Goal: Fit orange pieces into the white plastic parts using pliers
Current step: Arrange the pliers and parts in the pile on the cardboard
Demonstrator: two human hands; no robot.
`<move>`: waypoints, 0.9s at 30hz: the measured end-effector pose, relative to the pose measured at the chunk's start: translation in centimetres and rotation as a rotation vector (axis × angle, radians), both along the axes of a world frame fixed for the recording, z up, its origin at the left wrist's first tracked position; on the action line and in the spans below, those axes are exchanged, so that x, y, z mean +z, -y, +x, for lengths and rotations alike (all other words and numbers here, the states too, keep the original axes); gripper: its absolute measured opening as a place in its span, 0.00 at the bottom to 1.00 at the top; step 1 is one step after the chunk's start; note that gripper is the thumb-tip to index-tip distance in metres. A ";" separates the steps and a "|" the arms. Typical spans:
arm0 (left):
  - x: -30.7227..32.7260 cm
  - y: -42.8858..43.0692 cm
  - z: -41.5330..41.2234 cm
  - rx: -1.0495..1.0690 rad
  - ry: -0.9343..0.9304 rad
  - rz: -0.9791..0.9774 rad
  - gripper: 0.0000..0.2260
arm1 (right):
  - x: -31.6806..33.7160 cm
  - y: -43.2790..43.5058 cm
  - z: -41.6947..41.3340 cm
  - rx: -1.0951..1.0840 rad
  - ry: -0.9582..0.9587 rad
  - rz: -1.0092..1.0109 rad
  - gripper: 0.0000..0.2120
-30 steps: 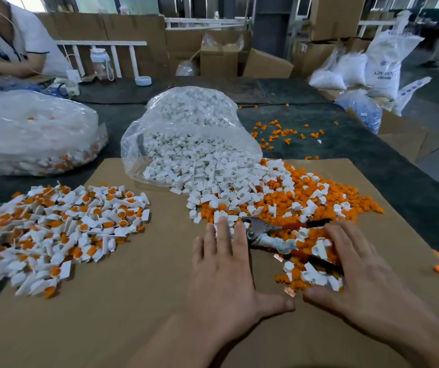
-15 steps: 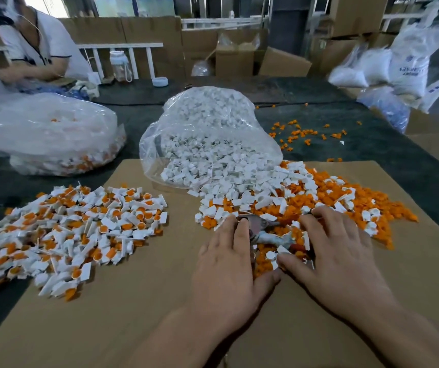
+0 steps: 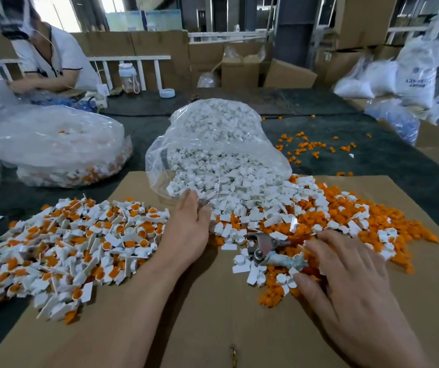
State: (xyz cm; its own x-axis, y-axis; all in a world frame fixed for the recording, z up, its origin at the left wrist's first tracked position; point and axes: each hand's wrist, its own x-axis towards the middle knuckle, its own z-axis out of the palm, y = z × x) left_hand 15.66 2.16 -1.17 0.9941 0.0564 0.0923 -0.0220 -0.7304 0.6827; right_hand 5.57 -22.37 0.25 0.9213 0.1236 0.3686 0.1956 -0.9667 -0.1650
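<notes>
left hand [image 3: 186, 229] flat at white parts [image 3: 242, 205] | right hand [image 3: 345, 277] flat over pliers [image 3: 266, 248] | grips slack

The cardboard sheet [image 3: 213, 314] is plain brown, laid over a dark grey-green table cover [image 3: 372, 160]. On it the white plastic parts [image 3: 229, 176] run into bright orange pieces [image 3: 399, 224], and the pile on the left [image 3: 74, 240] is white dotted with orange. The pliers [image 3: 266, 248] are dull grey metal with a pale blue-grey handle; the sacks [image 3: 415, 75] at the back are white with blue print.
</notes>
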 end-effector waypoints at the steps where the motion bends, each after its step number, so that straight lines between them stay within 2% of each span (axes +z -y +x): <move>1: -0.1 -0.4 0.7 0.005 -0.006 0.053 0.18 | -0.1 0.2 0.1 -0.010 0.004 0.003 0.28; 3: -0.5 -1.3 1.5 0.011 0.006 0.176 0.15 | -0.3 0.6 0.3 -0.020 0.008 0.010 0.27; 6: -1.1 -2.8 1.7 0.061 0.018 0.310 0.21 | -0.5 0.7 0.4 -0.015 0.012 0.021 0.27; 8: -1.3 -3.6 1.6 0.113 0.015 0.323 0.26 | -0.5 0.7 0.6 -0.009 0.023 0.025 0.26; 11: -1.3 -4.6 1.5 0.180 0.012 0.307 0.29 | -0.5 0.6 0.7 -0.017 0.027 0.026 0.26; 23: -1.2 -10.8 1.9 0.443 -0.139 0.470 0.27 | -0.3 0.6 1.1 -0.074 -0.031 0.002 0.30; 27: -1.2 -10.3 2.4 0.360 -0.012 0.597 0.24 | -0.4 0.7 1.6 -0.046 0.029 -0.011 0.29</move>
State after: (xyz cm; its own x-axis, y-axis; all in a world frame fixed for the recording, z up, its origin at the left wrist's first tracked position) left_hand 18.08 12.47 -2.34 0.9244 0.3252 0.1994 0.2964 -0.9414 0.1612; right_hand 7.13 -23.09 -0.20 0.9151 0.0858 0.3939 0.1558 -0.9765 -0.1492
